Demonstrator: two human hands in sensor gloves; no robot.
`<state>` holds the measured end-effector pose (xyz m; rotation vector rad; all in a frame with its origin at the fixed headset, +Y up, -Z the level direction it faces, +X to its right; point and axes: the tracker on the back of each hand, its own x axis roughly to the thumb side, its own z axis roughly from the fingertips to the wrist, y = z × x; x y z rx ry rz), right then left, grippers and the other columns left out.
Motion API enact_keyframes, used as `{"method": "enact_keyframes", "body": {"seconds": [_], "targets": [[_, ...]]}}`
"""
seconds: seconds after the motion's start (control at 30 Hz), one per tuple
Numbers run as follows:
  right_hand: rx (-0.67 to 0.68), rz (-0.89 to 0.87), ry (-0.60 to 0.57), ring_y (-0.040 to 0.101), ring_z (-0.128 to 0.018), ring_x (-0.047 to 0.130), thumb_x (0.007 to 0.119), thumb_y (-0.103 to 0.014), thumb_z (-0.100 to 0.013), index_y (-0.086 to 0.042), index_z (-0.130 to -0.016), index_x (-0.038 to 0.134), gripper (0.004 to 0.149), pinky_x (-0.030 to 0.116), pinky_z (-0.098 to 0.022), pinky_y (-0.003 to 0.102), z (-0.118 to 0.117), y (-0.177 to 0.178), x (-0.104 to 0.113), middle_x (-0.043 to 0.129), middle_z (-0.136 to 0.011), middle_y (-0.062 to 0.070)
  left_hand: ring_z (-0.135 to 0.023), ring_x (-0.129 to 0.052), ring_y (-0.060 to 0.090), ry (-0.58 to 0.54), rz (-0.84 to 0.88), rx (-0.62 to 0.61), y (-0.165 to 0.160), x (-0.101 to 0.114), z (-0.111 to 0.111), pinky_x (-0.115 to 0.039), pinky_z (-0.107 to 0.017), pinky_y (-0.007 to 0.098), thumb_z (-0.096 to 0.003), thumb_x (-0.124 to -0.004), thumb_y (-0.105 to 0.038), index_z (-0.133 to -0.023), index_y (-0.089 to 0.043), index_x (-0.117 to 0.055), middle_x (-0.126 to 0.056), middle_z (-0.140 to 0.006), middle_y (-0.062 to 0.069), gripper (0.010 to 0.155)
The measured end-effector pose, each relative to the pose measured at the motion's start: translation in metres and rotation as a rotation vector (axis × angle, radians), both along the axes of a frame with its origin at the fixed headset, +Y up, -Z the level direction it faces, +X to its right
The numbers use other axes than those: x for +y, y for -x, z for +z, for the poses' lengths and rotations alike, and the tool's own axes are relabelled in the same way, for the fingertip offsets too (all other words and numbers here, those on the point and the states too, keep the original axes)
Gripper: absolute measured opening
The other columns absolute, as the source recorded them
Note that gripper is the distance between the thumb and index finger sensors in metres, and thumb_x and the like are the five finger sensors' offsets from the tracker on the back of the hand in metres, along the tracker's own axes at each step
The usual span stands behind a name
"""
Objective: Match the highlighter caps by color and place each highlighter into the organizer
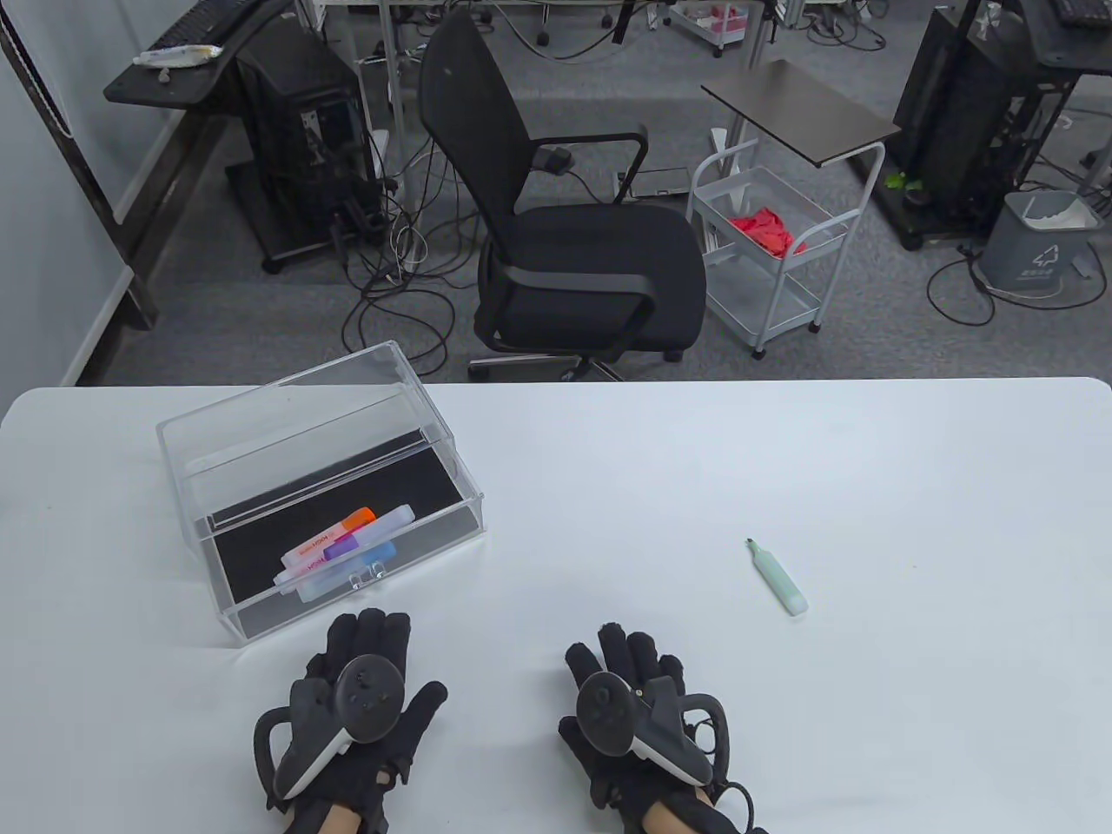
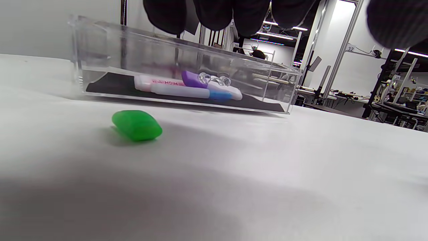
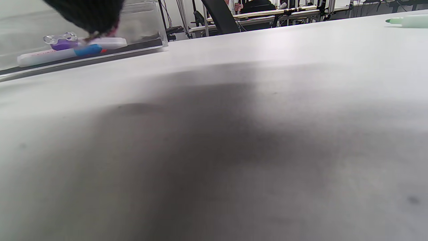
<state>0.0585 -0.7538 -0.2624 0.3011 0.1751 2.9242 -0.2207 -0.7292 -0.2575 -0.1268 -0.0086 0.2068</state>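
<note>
grip: neither hand holds anything; the left hand and right hand lie palm down on the near part of the table, fingers loosely extended, not closed on any object.
table: wide white rectangular tabletop bearing everything below.
organizer: clear acrylic box with a black liner, far left, just beyond the left hand; its near side is open.
inside the organizer: three capped highlighters side by side, touching: an orange-capped white highlighter, a purple-capped one and a blue-capped one.
loose highlighter: pale green uncapped highlighter lying flat right of the hands, well apart from the organizer, tip pointing far-left.
cap: small bright green plastic cap on the table under the left hand, near the organizer's front, seen only in the left wrist view.
</note>
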Motion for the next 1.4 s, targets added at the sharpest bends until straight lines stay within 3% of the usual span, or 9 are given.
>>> {"method": "enact_keyframes", "body": {"seconds": [0.27,0.43,0.63,0.87,1.07,1.4], "targets": [[-0.047,0.005,-0.009,0.045,-0.104,0.024,0.076,-0.048,-0.041,-0.029,-0.103,0.037,0.076,0.028,-0.069,0.071,-0.001,-0.006,0.001,0.021,-0.113,0.013,-0.12,-0.026,0.029,-0.002,-0.039,-0.001,-0.002,-0.007,0.003,-0.042,-0.083,0.055,-0.0419,-0.056,-0.075,-0.111,-0.037,-0.022,-0.023,-0.121,-0.007,0.086],[-0.093,0.084,-0.081,0.045,-0.104,0.022,0.076,-0.048,-0.041,-0.03,-0.103,0.036,0.076,0.026,-0.069,0.071,-0.012,-0.014,0.012,0.02,-0.113,0.011,-0.12,-0.027,0.028,-0.002,-0.042,-0.005,-0.003,-0.009,0.003,-0.042,-0.083,0.055,-0.0417,-0.056,-0.075,-0.111,-0.038,-0.022,-0.023,-0.12,-0.008,0.086],[-0.199,0.136,-0.089,0.044,-0.105,0.022,0.076,-0.049,-0.041,-0.031,-0.103,0.035,0.077,0.025,-0.07,0.071,-0.046,-0.041,0.028,0.02,-0.114,0.01,-0.12,-0.026,0.029,0.013,-0.058,0.0,-0.003,-0.011,0.001,-0.041,-0.083,0.055,-0.0414,-0.056,-0.075,-0.111,-0.038,-0.022,-0.023,-0.12,-0.008,0.086],[-0.398,0.133,-0.026,0.045,-0.105,0.021,0.071,-0.051,-0.041,-0.03,-0.103,0.03,0.078,0.024,-0.071,0.071,-0.096,-0.099,0.038,0.018,-0.114,0.009,-0.12,-0.027,0.029,0.024,-0.07,0.005,-0.003,-0.011,0.001,-0.042,-0.083,0.054,-0.0416,-0.056,-0.075,-0.111,-0.037,-0.022,-0.024,-0.12,-0.008,0.086],[-0.513,0.159,0.023,0.045,-0.105,0.024,0.073,-0.049,-0.041,-0.03,-0.103,0.031,0.077,0.025,-0.071,0.071,-0.126,-0.135,0.029,0.021,-0.114,0.008,-0.12,-0.026,0.028,0.032,-0.073,0.023,-0.001,-0.011,0.002,-0.042,-0.083,0.054,-0.0416,-0.056,-0.075,-0.111,-0.037,-0.021,-0.023,-0.12,-0.008,0.087],[-0.657,0.194,0.17,0.041,-0.105,0.037,0.076,-0.048,-0.04,-0.028,-0.102,0.036,0.076,0.032,-0.071,0.071,-0.154,-0.175,-0.013,0.034,-0.112,0.01,-0.119,-0.025,0.029,0.053,-0.079,0.047,0.001,-0.013,0.001,-0.042,-0.083,0.054,-0.0416,-0.056,-0.075,-0.111,-0.036,-0.019,-0.021,-0.12,-0.007,0.088]]}}
